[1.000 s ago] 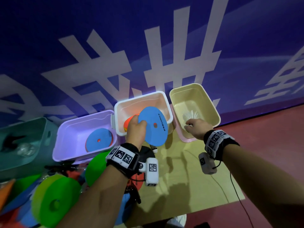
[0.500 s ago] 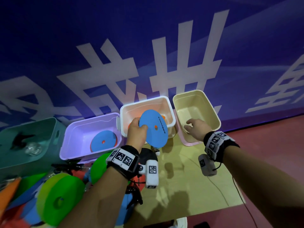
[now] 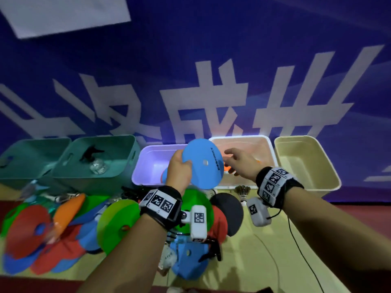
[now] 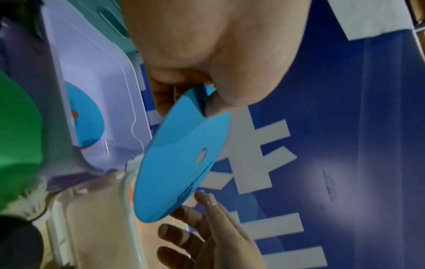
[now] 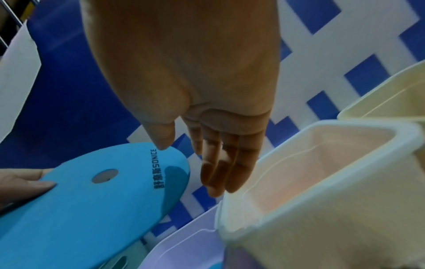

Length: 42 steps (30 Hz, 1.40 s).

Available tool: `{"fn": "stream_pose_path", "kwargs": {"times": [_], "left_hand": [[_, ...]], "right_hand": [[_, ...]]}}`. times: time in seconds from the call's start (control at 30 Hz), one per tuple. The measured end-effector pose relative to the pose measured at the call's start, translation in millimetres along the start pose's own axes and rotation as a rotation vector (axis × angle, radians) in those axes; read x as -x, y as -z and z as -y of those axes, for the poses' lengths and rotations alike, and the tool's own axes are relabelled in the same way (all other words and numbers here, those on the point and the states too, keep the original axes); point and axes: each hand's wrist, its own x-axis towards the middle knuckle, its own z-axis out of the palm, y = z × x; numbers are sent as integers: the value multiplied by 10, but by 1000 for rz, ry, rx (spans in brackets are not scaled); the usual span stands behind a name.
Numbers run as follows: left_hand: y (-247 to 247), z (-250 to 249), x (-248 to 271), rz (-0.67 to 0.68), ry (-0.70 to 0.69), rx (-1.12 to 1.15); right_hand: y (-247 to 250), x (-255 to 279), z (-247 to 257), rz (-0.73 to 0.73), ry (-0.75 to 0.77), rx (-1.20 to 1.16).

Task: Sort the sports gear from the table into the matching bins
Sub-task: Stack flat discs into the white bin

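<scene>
1. The left hand [image 3: 179, 169] holds a blue disc [image 3: 202, 163] by its edge, thumb on the face and fingers curled behind it; the grip is closed on the disc.
2. The disc is tilted in the air above the lilac bin [image 3: 148, 166], its right edge reaching over the neighbouring white bin [image 3: 269, 144]. It carries a centre hole and dark lettering.
3. The right hand [image 3: 241, 162] hovers over the white bin just right of the disc, fingers [image 5: 218, 163] straight and spread; the grip is wide and holds nothing.
4. Another blue disc [image 4: 86, 118] lies flat in the lilac bin.
5. A cream bin [image 3: 330, 166] stands right of the white one; two teal bins [image 3: 118, 166] stand left of the lilac one.
6. On the bench [image 3: 264, 261], near the bins, lies a pile of green, red, orange and blue discs [image 3: 114, 225], with a shuttlecock [image 3: 243, 192] in front of the white bin.
</scene>
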Motion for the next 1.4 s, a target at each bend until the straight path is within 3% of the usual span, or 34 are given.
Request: {"fn": "stream_pose_path", "kwargs": {"times": [0.23,0.5,0.8,1.03,1.4], "left_hand": [[849,99,-250,-84,-22,80],[1317,356,-674,-27,32,86],[1420,577,-1240,32,58,55],[1356,821,-1611,125,226,-31],[1394,1015,-2010,119,275,-86]], "right_hand": [[-729,-199,590,134,12,-67],[-1126,-536,884,69,-74,-126],[-1219,-834,935,-33,-103,-194],[-1260,-1116,783,-109,-272,-136],[-1693,-1674,433,14,-485,16]]}}
